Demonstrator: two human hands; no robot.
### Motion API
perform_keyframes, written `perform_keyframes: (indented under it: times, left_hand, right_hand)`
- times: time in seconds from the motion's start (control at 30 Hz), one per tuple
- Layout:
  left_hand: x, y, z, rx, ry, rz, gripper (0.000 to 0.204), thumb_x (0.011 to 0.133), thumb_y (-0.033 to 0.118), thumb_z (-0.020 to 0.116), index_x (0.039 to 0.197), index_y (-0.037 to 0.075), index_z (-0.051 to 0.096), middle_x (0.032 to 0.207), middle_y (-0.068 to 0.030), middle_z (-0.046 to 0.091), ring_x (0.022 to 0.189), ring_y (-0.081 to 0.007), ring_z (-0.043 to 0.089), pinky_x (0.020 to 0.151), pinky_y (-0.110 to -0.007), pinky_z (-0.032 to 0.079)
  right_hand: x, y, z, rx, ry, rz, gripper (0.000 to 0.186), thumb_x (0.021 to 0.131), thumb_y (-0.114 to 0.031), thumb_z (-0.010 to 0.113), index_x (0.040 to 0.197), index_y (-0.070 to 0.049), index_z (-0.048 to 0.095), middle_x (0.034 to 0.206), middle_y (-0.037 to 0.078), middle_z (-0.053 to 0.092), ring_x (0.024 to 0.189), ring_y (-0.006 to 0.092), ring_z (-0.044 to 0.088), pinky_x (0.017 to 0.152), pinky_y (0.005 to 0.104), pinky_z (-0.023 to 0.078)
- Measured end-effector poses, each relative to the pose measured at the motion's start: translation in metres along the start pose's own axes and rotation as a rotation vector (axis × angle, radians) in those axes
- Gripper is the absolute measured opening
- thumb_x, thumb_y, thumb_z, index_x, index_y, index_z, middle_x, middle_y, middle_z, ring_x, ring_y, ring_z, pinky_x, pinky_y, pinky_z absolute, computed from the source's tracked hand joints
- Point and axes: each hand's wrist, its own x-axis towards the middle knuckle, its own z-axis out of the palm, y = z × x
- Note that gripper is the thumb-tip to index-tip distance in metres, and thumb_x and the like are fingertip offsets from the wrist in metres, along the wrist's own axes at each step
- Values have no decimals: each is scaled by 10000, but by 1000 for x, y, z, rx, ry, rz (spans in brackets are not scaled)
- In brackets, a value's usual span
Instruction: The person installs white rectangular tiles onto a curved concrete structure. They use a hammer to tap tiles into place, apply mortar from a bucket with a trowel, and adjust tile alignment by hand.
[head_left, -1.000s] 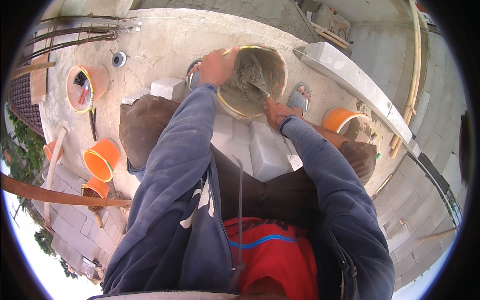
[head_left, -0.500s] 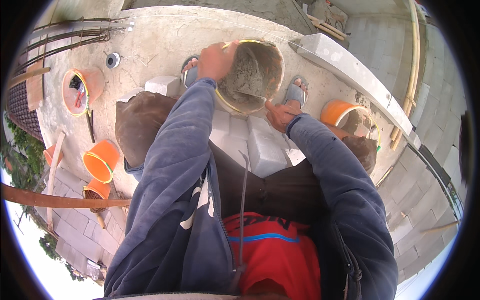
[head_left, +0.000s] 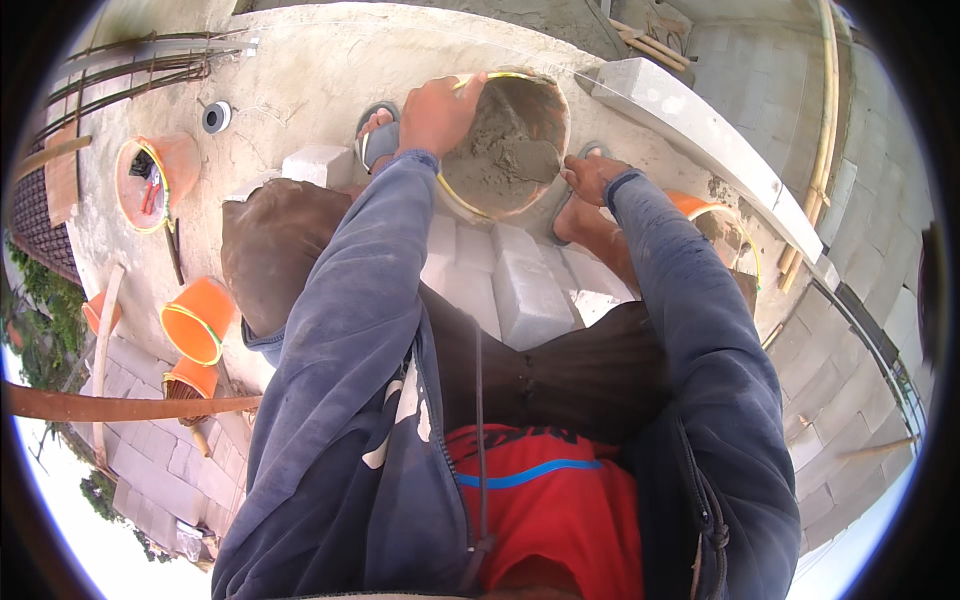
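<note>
Between my feet stands a bucket (head_left: pixel 484 214) with a yellow rim, holding wet grey mortar (head_left: pixel 490 170). My left hand (head_left: pixel 440 115) is closed over the bucket's far left rim. At the right side of the bucket my right hand (head_left: pixel 597 180) is closed round what looks like a trowel handle, mostly hidden in the fist. The trowel's blade (head_left: pixel 537 160) lies in the bucket, coated with a heap of mortar, so its outline is hard to make out.
White blocks (head_left: pixel 528 295) lie below the bucket. A row of blocks (head_left: pixel 700 140) runs along the right edge. Orange buckets (head_left: pixel 197 322) stand at the left, another (head_left: pixel 715 222) at the right. A tape roll (head_left: pixel 216 117) and steel bars (head_left: pixel 140 75) lie far left.
My right hand has moved up and slightly right along the bucket's side, and the mortar has been turned into a heap near it. The left hand stays on the rim.
</note>
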Motion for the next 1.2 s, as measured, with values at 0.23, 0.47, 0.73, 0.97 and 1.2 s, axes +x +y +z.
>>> perform_keyframes:
  times: [0.23, 0.47, 0.73, 0.97, 1.2]
  left_hand:
    - [3, -2, 2, -46, -71, -20, 775, 1013, 703, 551, 1277, 8, 767, 1130, -276, 775, 1142, -458, 726, 1030, -572, 524]
    - [0, 7, 2, 18, -47, 34, 645, 1027, 624, 573, 1148, 37, 813, 1100, -229, 783, 1077, -415, 735, 983, -504, 558]
    - [30, -22, -22, 36, -158, -101, 744, 1002, 687, 506, 1203, 33, 801, 1229, -270, 747, 1208, -444, 692, 1072, -510, 514]
    - [62, -138, -33, -110, 5, -436, 735, 954, 633, 523, 1240, 7, 782, 1293, -314, 713, 1251, -447, 674, 1108, -480, 482]
    - [93, -139, -23, -128, 154, -465, 726, 913, 609, 557, 1228, -5, 783, 1237, -322, 730, 1218, -452, 692, 1086, -470, 495]
  right_hand:
    - [0, 12, 43, -37, 244, -51, 363, 1113, -370, 449, 1370, -122, 519, 1141, 255, 733, 1074, 473, 727, 936, 597, 568]
    - [-1, -79, 80, 369, 19, -151, 461, 1105, -407, 435, 1409, -78, 542, 1248, 276, 705, 1191, 497, 684, 1074, 589, 485]
    - [46, -60, 80, 861, 156, -465, 520, 1112, -458, 424, 1349, -32, 604, 1093, 197, 733, 893, 377, 701, 847, 500, 546]
    - [12, -24, -27, 1226, -190, -345, 401, 1113, -408, 435, 1223, -77, 635, 785, 70, 601, 447, 146, 489, 441, 346, 407]
    - [-11, 86, -38, 1266, -39, -67, 337, 1103, -379, 465, 1148, -90, 632, 771, 54, 601, 451, 137, 482, 402, 310, 374]
